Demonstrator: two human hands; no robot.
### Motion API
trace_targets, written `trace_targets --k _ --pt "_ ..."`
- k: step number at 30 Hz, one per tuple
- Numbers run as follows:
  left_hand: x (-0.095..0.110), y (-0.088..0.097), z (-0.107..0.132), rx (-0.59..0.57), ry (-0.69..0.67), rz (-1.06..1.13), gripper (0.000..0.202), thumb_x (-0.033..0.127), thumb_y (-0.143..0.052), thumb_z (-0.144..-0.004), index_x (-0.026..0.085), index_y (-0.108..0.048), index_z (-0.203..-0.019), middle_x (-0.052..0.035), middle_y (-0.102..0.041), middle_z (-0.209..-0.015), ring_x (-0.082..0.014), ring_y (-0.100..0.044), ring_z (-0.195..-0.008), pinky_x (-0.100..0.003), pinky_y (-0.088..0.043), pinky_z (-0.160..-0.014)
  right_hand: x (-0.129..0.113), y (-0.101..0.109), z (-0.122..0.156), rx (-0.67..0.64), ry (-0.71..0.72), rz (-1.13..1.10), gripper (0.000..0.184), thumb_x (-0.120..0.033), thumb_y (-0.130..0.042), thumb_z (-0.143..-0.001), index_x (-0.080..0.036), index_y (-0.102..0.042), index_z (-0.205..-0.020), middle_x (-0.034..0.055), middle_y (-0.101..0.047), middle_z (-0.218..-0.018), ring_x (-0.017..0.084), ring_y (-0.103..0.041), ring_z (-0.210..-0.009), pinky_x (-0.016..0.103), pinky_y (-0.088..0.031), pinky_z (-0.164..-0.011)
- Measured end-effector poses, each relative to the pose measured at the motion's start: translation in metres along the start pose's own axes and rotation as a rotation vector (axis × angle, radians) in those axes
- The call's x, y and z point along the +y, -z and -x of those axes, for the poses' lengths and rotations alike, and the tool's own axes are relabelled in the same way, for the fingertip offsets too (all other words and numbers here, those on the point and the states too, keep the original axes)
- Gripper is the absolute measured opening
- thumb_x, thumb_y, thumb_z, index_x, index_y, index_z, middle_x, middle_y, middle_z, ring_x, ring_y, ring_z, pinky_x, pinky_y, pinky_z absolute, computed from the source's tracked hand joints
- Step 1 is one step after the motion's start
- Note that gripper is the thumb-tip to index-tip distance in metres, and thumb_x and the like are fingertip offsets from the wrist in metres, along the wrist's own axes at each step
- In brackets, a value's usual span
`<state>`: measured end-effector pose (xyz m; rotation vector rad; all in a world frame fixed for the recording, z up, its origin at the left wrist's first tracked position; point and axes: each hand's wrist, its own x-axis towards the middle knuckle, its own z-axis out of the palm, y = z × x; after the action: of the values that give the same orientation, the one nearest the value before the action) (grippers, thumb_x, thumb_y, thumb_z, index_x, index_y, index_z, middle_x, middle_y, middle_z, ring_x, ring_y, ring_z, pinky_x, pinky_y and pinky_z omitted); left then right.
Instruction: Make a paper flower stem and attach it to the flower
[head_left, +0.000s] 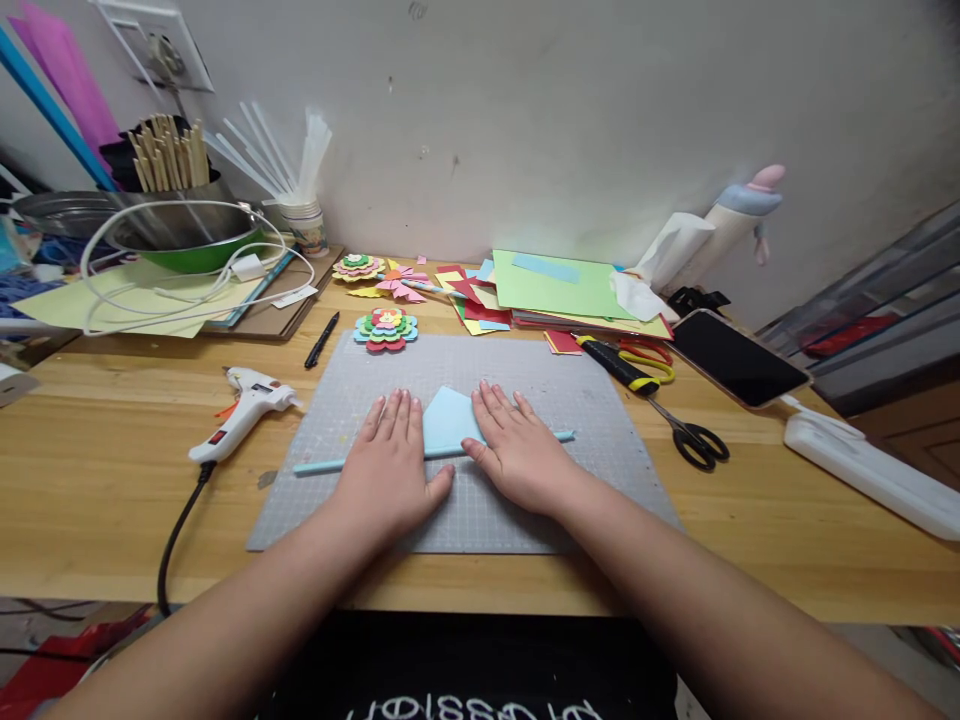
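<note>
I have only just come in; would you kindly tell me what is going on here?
A person's left hand and right hand lie flat over a thin light-blue roll on a grey cutting mat. A pointed piece of blue paper shows between them. A glue gun lies to the left, black-handled scissors to the right.

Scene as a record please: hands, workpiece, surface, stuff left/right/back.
left_hand: left hand flat, palm down, over the rolled part of the blue paper
right_hand: right hand flat, palm down, over the same roll
workpiece: blue paper, part rolled; roll ends show beyond both hands, unrolled corner points toward wall
surface: gray cutting mat on wooden table
left_of_mat: glue gun, black pen
right_of_mat: black-handled scissors, phone
back: layered paper flower, green sheet
</note>
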<state>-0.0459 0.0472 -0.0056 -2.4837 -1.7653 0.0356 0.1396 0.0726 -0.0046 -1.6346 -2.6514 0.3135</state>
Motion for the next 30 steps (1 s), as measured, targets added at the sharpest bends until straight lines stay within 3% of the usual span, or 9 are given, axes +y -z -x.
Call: trace_targets --k 13,18,20,22,24,25,27,30 --pt "-0.008 -0.007 -0.012 0.005 0.024 0.02 0.093 0.065 -0.034 -0.081 -0.004 -0.026 -0.143 -0.0236 -0.026 -0.151 -0.0332 -0.017 -0.143 -0.049 -0.005 -0.116 0.006 -0.004 -0.014 0.059 -0.01 -0.061 0.067 -0.048 -0.02 -0.097 -0.004 -0.022 -0.148 0.016 -0.017 -0.154 0.025 -0.014 -0.143 0.045 -0.009 -0.116" --pt "-0.009 -0.008 -0.014 0.135 -0.013 0.061 0.094 0.064 -0.043 -0.079 -0.003 -0.026 -0.143 -0.0242 -0.026 -0.151 -0.0345 -0.015 -0.143 -0.053 -0.002 -0.114 0.01 -0.006 -0.021 0.08 0.003 -0.119 0.067 -0.048 -0.022 -0.097 -0.004 -0.023 -0.147 0.0153 -0.018 -0.154 0.024 -0.014 -0.143 0.044 -0.008 -0.116" --pt "-0.007 -0.005 -0.012 0.214 -0.041 0.114 0.085 0.056 -0.05 -0.08 0.003 -0.029 -0.143 -0.021 -0.03 -0.15 -0.0335 -0.02 -0.141 -0.053 -0.007 -0.113 0.012 -0.007 -0.024 0.094 0.013 -0.155 0.067 -0.048 -0.023 -0.096 -0.004 -0.024 -0.147 0.0153 -0.018 -0.154 0.024 -0.014 -0.143 0.044 -0.006 -0.116" --pt "-0.004 -0.001 -0.011 0.262 -0.101 0.198 0.057 0.042 -0.053 -0.084 0.015 -0.045 -0.135 -0.0137 -0.045 -0.143 -0.0298 -0.035 -0.134 -0.049 -0.021 -0.107 0.013 -0.008 -0.025 0.11 0.022 -0.204 0.068 -0.049 -0.024 -0.096 -0.004 -0.025 -0.147 0.0157 -0.018 -0.154 0.025 -0.014 -0.143 0.045 -0.005 -0.116" --pt "-0.001 0.002 -0.013 0.264 -0.169 0.272 0.025 0.029 -0.05 -0.089 0.023 -0.062 -0.11 -0.0059 -0.063 -0.12 -0.0237 -0.052 -0.114 -0.042 -0.033 -0.093 0.015 -0.009 -0.026 0.125 0.031 -0.269 0.069 -0.05 -0.023 -0.095 -0.004 -0.026 -0.146 0.016 -0.02 -0.154 0.025 -0.014 -0.143 0.045 -0.004 -0.116" --pt "-0.001 0.003 -0.014 0.257 -0.194 0.293 0.018 0.025 -0.049 -0.09 0.024 -0.065 -0.097 -0.0032 -0.068 -0.106 -0.0212 -0.056 -0.104 -0.039 -0.035 -0.086 0.017 -0.008 -0.026 0.133 0.035 -0.309 0.07 -0.052 -0.022 -0.095 -0.005 -0.026 -0.147 0.0156 -0.021 -0.154 0.025 -0.015 -0.143 0.046 -0.005 -0.116" --pt "-0.001 0.002 -0.017 0.248 -0.219 0.306 0.02 0.022 -0.048 -0.091 0.022 -0.065 -0.081 -0.0008 -0.069 -0.088 -0.019 -0.058 -0.091 -0.036 -0.036 -0.078 0.023 -0.006 -0.024 0.158 0.04 -0.399 0.071 -0.054 -0.016 -0.096 -0.007 -0.024 -0.147 0.014 -0.023 -0.153 0.023 -0.016 -0.143 0.045 -0.01 -0.116" --pt "-0.002 0.0 -0.021 0.251 -0.238 0.305 0.021 0.021 -0.05 -0.091 0.02 -0.063 -0.075 -0.0001 -0.067 -0.082 -0.0186 -0.057 -0.087 -0.035 -0.034 -0.075 0.038 0.0 -0.019 0.251 0.011 -0.54 0.066 -0.047 0.003 -0.097 -0.012 -0.016 -0.15 0.0097 -0.022 -0.154 0.015 -0.019 -0.142 0.04 -0.022 -0.114"
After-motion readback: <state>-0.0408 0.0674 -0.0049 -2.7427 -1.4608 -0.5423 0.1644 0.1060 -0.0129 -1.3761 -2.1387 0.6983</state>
